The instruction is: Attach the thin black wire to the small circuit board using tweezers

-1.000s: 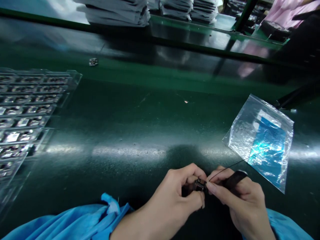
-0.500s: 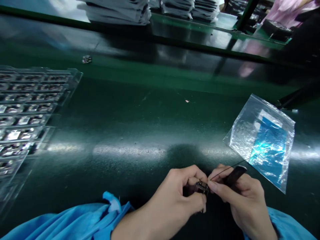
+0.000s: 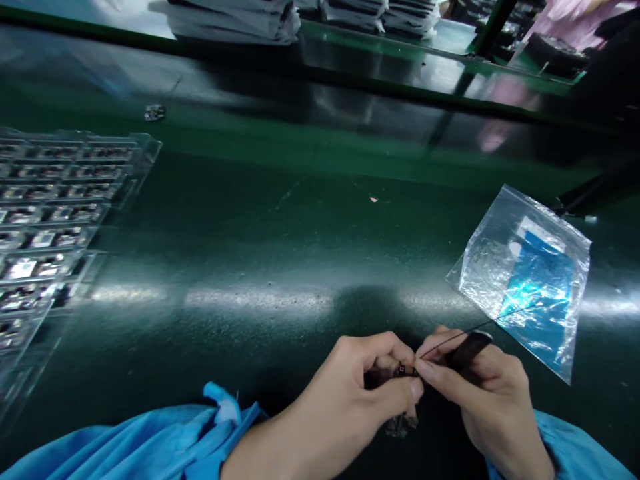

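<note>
My left hand [image 3: 370,387] is closed around a small dark circuit board [image 3: 401,370], its thumb and fingers covering most of it. A bit of dark electronics [image 3: 399,425] shows below the thumb. Right beside it, my right hand [image 3: 480,383] pinches a thin black wire [image 3: 463,333] between thumb and forefinger, against the board's edge. The wire runs up to the right over the plastic bag. A dark, flat-ended tool [image 3: 473,347] rests within the curled right fingers; its lower part is hidden. The two hands' fingertips touch or nearly touch.
To the left lies a clear tray [image 3: 145,150] of several small boards. Another small board with a wire [image 3: 155,113] sits behind it. A clear bag with a blue sheet [image 3: 540,300] lies right. Paper stacks [image 3: 235,20] stand on the back shelf; a person in pink [image 3: 565,27] is beyond.
My left thumb has slid right across the board and covers more of it, with a bit of electronics now showing below. The dark tool has tilted slightly in my right hand.
</note>
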A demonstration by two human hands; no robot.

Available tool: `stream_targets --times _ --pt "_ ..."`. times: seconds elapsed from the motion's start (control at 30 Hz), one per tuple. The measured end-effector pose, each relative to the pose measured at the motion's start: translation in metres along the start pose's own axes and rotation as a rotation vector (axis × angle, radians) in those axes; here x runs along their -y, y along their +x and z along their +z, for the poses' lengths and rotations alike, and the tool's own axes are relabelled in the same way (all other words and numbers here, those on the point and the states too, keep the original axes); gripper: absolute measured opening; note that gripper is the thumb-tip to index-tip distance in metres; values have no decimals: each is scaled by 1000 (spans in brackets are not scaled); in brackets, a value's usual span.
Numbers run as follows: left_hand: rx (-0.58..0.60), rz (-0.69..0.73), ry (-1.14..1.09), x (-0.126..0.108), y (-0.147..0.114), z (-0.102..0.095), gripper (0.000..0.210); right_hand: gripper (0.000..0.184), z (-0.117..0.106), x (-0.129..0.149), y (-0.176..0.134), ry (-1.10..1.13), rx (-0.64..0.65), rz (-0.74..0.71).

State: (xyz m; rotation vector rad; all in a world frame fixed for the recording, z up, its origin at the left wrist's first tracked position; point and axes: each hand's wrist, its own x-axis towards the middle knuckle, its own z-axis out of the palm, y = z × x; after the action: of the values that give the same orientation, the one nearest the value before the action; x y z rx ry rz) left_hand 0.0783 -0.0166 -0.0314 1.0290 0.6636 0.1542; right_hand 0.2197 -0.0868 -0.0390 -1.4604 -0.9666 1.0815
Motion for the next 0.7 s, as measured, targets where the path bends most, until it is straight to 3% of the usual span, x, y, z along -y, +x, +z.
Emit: stream_targets --times 0.27,0.47,0.7 --pt "-30 14 145 0 -1 -2 18 13 1 4 3 83 19 159" --pt "-137 35 -1 -7 2 -4 16 14 0 12 5 90 -94 307" --pt "-172 66 -171 -9 4 -5 18 17 -3 7 3 188 170 439"
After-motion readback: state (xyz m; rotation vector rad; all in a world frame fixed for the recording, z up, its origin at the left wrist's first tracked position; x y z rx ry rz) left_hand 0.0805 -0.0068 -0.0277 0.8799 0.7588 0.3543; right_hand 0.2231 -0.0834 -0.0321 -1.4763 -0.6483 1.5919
